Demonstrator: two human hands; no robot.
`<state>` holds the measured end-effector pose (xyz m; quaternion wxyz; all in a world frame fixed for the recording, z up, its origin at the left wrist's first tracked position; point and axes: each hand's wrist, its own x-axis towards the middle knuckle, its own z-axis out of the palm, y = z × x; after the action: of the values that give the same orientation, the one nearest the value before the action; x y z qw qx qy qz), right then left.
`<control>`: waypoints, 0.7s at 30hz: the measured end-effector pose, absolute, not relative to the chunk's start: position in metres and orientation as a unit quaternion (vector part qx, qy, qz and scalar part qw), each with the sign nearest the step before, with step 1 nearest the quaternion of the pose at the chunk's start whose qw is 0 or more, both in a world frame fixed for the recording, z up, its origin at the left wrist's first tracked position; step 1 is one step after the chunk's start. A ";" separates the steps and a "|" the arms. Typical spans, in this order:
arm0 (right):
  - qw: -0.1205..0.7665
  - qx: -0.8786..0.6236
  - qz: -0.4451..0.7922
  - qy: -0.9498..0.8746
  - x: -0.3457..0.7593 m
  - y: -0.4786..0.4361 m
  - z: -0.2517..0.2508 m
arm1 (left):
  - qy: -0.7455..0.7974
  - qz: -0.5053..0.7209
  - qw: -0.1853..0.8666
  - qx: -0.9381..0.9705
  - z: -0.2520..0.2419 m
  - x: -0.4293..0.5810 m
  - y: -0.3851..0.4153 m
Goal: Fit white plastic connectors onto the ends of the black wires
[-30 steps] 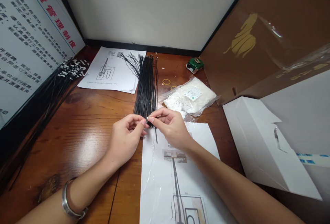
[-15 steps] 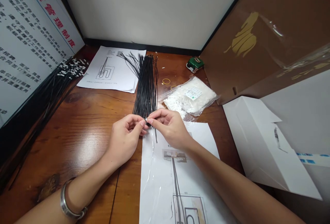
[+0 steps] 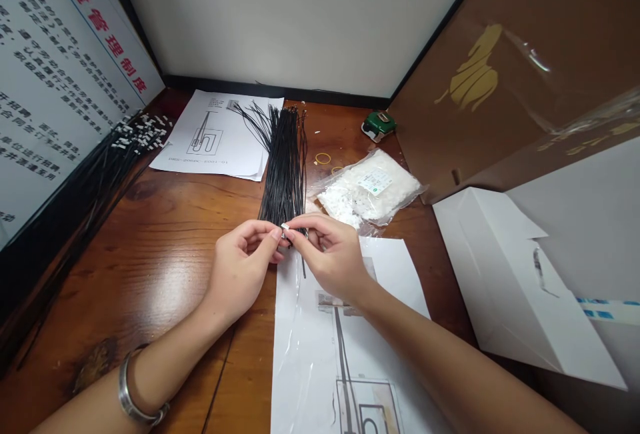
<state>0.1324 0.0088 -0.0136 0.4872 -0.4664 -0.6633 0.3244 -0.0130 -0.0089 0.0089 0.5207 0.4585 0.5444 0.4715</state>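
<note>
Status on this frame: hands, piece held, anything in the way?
Left hand, right hand: both pinched on small white connector. Black wire dangles below right hand. Wire bundle close behind, not blocking.

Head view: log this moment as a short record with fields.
Left hand: fingers pinch the white connector
Right hand: fingers pinch the same connector; black wire hangs below
Behind hands: wire bundle on table
Right of bundle: bag of white parts
Under right wrist: drawing sheet

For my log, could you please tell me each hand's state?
Left hand: shut on the white connector.
Right hand: shut on the black wire.
</note>
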 end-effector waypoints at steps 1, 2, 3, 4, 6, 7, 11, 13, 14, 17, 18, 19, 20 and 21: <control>0.497 -0.456 0.302 -0.674 0.132 0.009 -0.013 | 0.544 0.471 0.522 0.459 0.009 -0.013 -0.009; 0.502 -0.447 0.283 -0.684 0.132 0.009 -0.013 | 0.543 0.470 0.522 0.460 0.010 -0.012 -0.009; 0.504 -0.441 0.268 -0.693 0.132 0.008 -0.012 | 0.542 0.470 0.522 0.461 0.010 -0.012 -0.009; 0.502 -0.438 0.257 -0.700 0.132 0.008 -0.012 | 0.540 0.471 0.521 0.464 0.011 -0.012 -0.009; 0.497 -0.436 0.242 -0.710 0.133 0.008 -0.013 | 0.536 0.473 0.519 0.469 0.011 -0.012 -0.009; 0.496 -0.435 0.237 -0.713 0.133 0.007 -0.013 | 0.535 0.473 0.517 0.472 0.011 -0.012 -0.009; 0.495 -0.427 0.227 -0.722 0.134 0.007 -0.015 | 0.529 0.473 0.511 0.485 0.010 -0.013 -0.009; 0.494 -0.419 0.228 -0.727 0.134 0.007 -0.016 | 0.529 0.473 0.509 0.487 0.009 -0.014 -0.009; 0.494 -0.414 0.229 -0.729 0.134 0.007 -0.017 | 0.528 0.474 0.509 0.487 0.009 -0.014 -0.009; 0.504 -0.394 0.227 -0.735 0.134 0.008 -0.017 | 0.525 0.475 0.511 0.486 0.010 -0.013 -0.009; 0.507 -0.390 0.226 -0.735 0.134 0.008 -0.017 | 0.524 0.476 0.513 0.486 0.010 -0.013 -0.010; 0.509 -0.388 0.226 -0.734 0.134 0.008 -0.017 | 0.522 0.476 0.514 0.487 0.010 -0.013 -0.010; 0.510 -0.389 0.228 -0.733 0.134 0.008 -0.017 | 0.520 0.476 0.515 0.488 0.010 -0.013 -0.010; 0.511 -0.390 0.229 -0.731 0.134 0.008 -0.017 | 0.518 0.477 0.515 0.489 0.010 -0.013 -0.010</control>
<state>0.1344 0.0076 -0.0167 0.5113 -0.3897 -0.7308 0.2293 -0.0130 -0.0101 0.0104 0.5151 0.4887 0.5183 0.4766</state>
